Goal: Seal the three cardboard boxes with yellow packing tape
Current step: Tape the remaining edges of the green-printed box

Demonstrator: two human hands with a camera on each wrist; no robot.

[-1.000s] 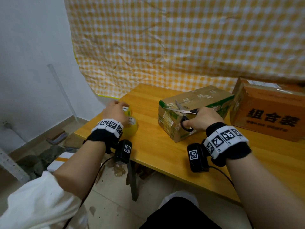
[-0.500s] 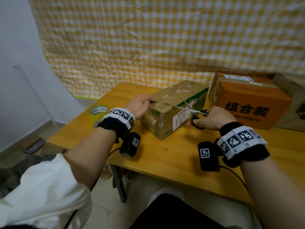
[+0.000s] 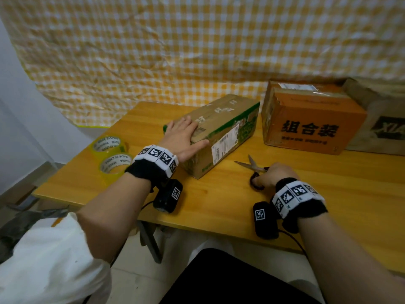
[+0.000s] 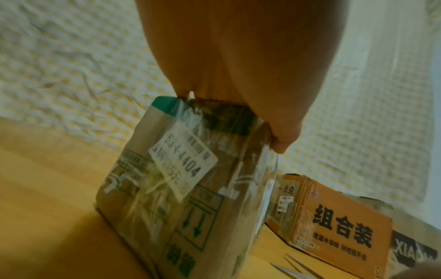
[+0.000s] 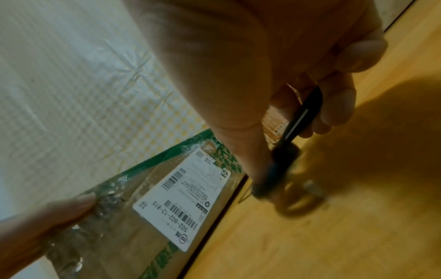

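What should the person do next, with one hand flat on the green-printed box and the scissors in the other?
Probably lay the metal scissors on the wooden table: the right hand holds them low there, while the left hand presses tape flat on the green-printed cardboard box.

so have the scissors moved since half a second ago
Yes. The scissors, gripped by the right hand, came away from the green-printed box and down to the table.
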